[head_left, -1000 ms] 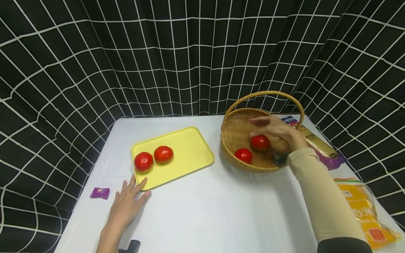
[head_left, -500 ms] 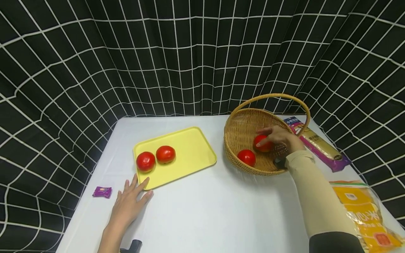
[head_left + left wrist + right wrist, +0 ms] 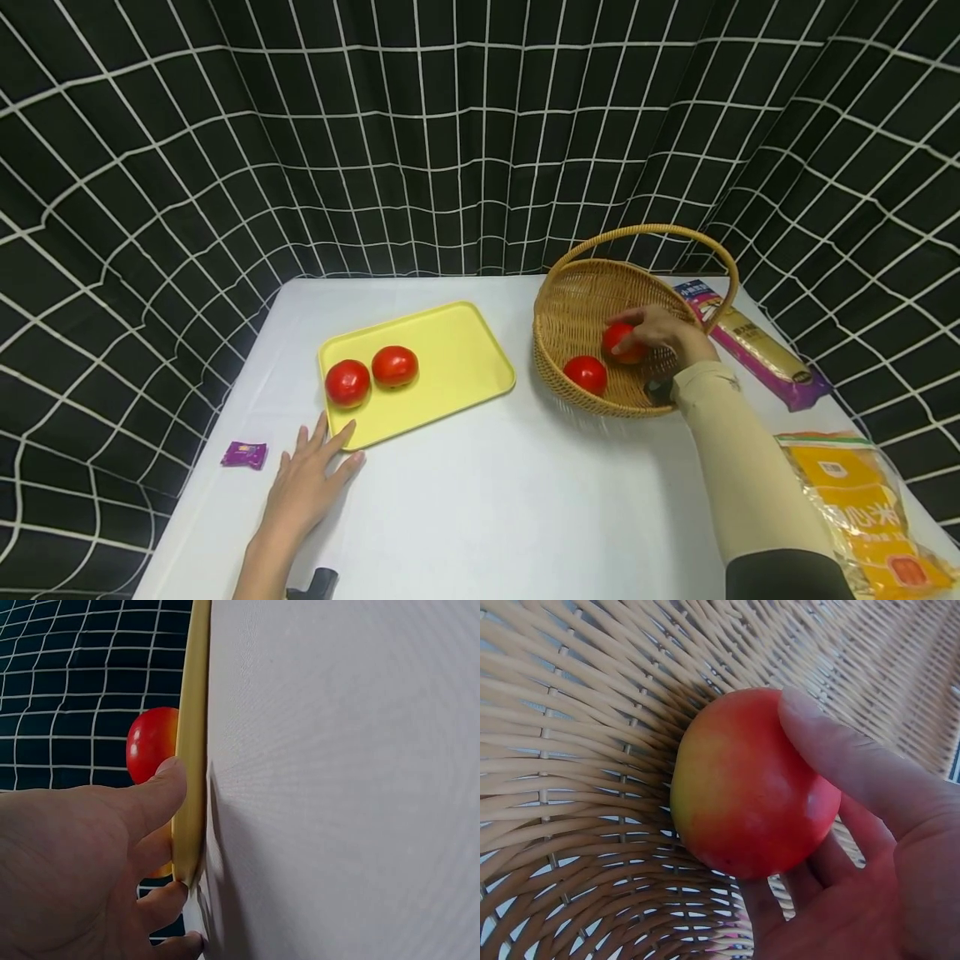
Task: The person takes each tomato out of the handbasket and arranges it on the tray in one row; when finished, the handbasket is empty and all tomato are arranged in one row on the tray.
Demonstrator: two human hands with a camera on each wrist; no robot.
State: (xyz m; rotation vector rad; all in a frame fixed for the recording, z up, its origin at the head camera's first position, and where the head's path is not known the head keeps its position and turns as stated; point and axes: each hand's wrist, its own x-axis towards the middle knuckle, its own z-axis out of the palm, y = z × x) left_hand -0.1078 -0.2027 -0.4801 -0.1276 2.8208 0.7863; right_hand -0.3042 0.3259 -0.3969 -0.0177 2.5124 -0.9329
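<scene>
In the head view, my right hand reaches into a wicker basket and grips a glossy red apple. The right wrist view shows thumb and fingers round this apple, red with a yellow-green side, against the woven wall. Another apple lies beside it in the basket. My left hand lies with spread fingers at the near left corner of a yellow tray. Its thumb appears against the tray rim in the left wrist view. Two red apples, one left and one right, sit on the tray.
A purple-and-gold packet lies right of the basket, partly behind its handle. Nearer, at the right edge, is an orange bag. A small purple wrapped piece lies at left on the white table. Black gridded cloth surrounds the table.
My right hand has gone down from above the apple in the basket and closed round it. The basket has tilted slightly. My left hand stays at the tray corner.
</scene>
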